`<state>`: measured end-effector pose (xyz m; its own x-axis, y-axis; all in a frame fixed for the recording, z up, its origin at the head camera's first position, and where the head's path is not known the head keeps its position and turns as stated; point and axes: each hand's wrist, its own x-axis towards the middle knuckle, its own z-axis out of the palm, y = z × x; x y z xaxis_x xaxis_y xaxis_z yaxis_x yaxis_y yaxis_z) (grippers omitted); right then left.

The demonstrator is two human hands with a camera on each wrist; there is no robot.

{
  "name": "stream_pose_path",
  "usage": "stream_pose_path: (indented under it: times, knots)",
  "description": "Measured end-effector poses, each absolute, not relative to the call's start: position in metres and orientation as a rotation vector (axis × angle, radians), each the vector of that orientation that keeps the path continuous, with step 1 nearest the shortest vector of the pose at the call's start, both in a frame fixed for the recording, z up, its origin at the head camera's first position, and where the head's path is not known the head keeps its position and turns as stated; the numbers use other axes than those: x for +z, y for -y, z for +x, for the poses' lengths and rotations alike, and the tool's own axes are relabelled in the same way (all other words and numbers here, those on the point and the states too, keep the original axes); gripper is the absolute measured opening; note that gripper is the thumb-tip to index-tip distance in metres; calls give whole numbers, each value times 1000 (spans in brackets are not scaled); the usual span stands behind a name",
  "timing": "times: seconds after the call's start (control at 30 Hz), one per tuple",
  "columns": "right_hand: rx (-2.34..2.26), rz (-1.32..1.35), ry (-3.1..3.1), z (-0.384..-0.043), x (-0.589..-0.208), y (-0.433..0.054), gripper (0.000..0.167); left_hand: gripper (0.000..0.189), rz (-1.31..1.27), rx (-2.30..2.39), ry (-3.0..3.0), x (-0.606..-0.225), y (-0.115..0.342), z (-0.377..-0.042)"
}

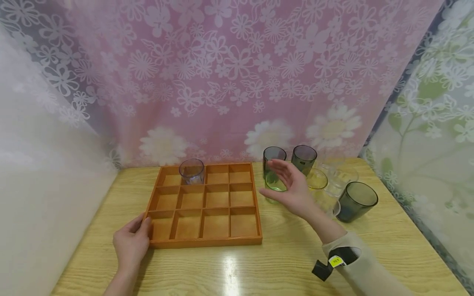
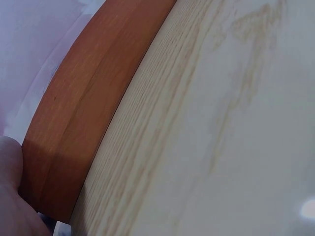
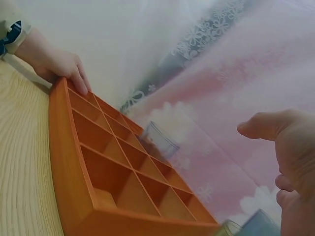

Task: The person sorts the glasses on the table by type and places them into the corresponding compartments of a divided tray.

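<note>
My left hand grips the front-left corner of an orange-brown wooden tray, a grid of square compartments. A clear, faintly purple-tinted tumbler stands in the back row, second compartment from the left. To the right of the tray, my right hand is raised beside a green glass, thumb spread away from the fingers, with nothing in its grasp. The hand partly covers that glass in the head view. In the right wrist view, the right thumb points toward the tray and its tumbler.
Two dark grey glasses stand behind my right hand. Further right are a yellow glass, several clear glasses and a dark olive glass. A floral curtain hangs along the back of the wooden table.
</note>
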<state>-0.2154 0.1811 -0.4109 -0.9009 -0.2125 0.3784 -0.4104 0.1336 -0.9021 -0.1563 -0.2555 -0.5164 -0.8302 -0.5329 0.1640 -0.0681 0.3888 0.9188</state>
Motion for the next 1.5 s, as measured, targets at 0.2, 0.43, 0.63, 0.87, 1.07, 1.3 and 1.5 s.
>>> stream_pose_path:
  times: [0.2, 0.43, 0.63, 0.87, 1.07, 1.3, 1.5]
  knots:
    - [1802, 575, 2263, -204, -411, -206, 79, 31, 533, -1414, 2233, -518, 255, -156]
    - [1706, 492, 2310, -192, -411, -236, 77, 30, 533, -1413, 2234, -518, 255, -157]
    - [1604, 433, 2341, -182, -418, -255, 75, 31, 526, -1410, 2236, -520, 255, -159]
    - [1550, 360, 2329, -173, -432, -269, 77, 31, 540, -1439, 2224, -520, 255, -161]
    - [1519, 339, 2328, -169, -442, -280, 79, 32, 525, -1430, 2224, -519, 254, -160]
    - [1411, 316, 2400, -165, -453, -292, 84, 32, 523, -1376, 2233, -519, 255, -158]
    - [1257, 257, 2504, -162, -465, -299, 88, 29, 505, -1385, 2209, -520, 255, -159]
